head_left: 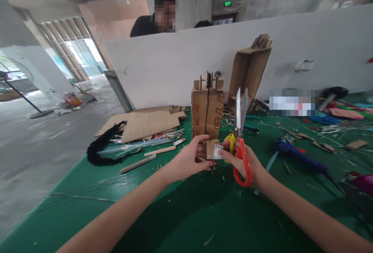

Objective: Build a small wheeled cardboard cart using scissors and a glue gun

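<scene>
Two hands, left hand [189, 160] pinching one cardboard piece [211, 149], right hand [243, 163] gripping one scissors [240, 136]

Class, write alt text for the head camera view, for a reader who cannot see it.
A person's left hand and right hand hold a small cardboard piece over a green table; the right hand also grips red-handled scissors, blades up. Behind stand a slotted cardboard box, flat cardboard sheets and a white partition.

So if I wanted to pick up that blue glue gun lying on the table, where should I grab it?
Probably the thick blue body of the glue gun, from above. It lies flat on the green table, so its sides look free for a grip; its narrow tip end offers less to hold.
</scene>
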`<state>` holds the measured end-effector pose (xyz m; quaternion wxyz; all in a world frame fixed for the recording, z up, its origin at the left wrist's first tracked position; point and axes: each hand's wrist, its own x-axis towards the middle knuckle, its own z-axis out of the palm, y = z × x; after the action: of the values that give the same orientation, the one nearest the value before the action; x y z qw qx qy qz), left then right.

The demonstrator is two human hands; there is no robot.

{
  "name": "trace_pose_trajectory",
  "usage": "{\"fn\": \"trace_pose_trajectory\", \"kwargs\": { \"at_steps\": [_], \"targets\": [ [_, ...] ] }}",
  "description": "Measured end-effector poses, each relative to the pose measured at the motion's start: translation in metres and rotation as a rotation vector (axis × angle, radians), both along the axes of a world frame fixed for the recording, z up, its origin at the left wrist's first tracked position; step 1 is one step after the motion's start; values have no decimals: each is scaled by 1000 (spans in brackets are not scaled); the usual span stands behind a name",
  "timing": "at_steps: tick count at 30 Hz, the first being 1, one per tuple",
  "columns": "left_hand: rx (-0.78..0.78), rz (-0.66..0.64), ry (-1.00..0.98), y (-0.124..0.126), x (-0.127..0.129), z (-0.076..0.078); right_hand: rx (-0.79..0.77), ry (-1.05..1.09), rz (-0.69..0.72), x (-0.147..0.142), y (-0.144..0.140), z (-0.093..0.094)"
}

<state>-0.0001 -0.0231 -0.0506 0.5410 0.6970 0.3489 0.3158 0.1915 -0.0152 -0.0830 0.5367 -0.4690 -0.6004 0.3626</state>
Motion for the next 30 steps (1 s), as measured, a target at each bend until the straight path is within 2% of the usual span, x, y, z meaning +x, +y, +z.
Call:
{"fn": "trace_pose_trajectory", "kwargs": {
  "at_steps": [3,11,17,21,23,26,30],
  "targets": [
    [-43,-29,-40,0,0,1,-22,19,-6,0,1,1],
    [-20,-64,-14,2,-2,3,12,-53,37,1,-1,5],
    [-46,-28,-2,0,-1,7,-6,-10,-4,0,0,1],
    [-70,-47,-30,0,2,10,1,-11,-9,0,-1,2],
    [-116,-23,-24,1,4,11,7,-40,-8,0,-2,4],
    [-255,84,-25,3,6,10,28,-95,-13,-1,-3,6],
    [-422,135,-131,4,8,10,47,-132,-30,-2,-4,7]
  ]
}}
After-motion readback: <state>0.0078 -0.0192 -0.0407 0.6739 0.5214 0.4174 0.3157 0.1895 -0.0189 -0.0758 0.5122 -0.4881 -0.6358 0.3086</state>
